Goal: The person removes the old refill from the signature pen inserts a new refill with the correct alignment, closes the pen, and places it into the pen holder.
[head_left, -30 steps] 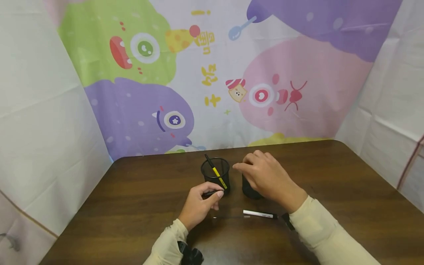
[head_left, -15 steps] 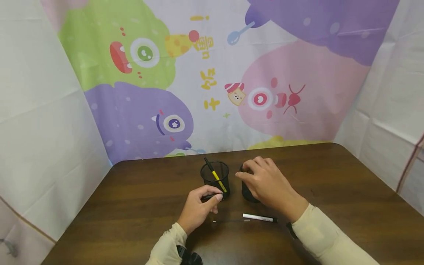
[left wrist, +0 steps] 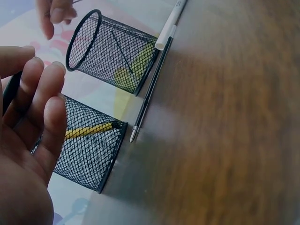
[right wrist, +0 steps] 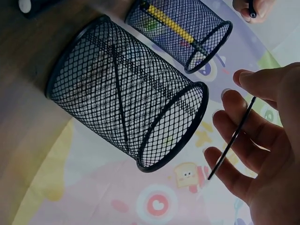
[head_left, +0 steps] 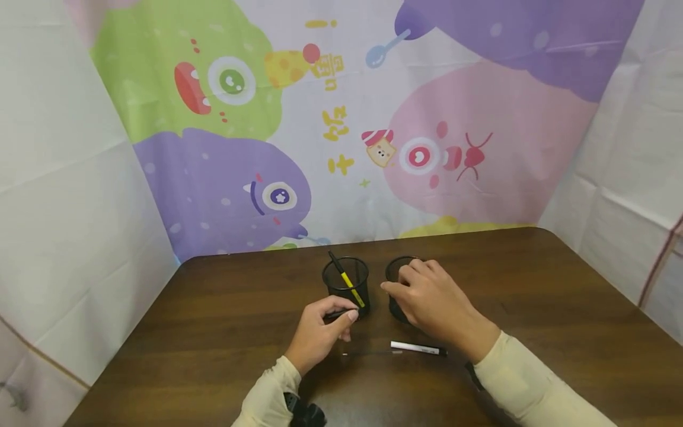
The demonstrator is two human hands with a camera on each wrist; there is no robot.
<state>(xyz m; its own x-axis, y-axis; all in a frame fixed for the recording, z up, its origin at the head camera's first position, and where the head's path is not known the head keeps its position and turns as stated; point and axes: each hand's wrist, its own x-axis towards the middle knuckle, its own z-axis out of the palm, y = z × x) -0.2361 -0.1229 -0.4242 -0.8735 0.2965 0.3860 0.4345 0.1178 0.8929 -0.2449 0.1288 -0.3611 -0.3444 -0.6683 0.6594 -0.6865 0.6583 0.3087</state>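
Head view: on the brown table (head_left: 213,332) stand two black mesh cups. The left hand (head_left: 317,335) pinches a black pen (head_left: 339,312) just in front of the left cup (head_left: 346,282), the pen lying roughly sideways. The right hand (head_left: 434,302) rests at the right cup (head_left: 397,284).

Left wrist view: a dark pen end (left wrist: 10,91) shows behind curled fingers (left wrist: 42,98).

Right wrist view: a thin black refill (right wrist: 231,139) crosses the right hand's loosely spread fingers (right wrist: 243,140), slanting toward the cup rim (right wrist: 176,126); whether the fingers grip it, I cannot tell.
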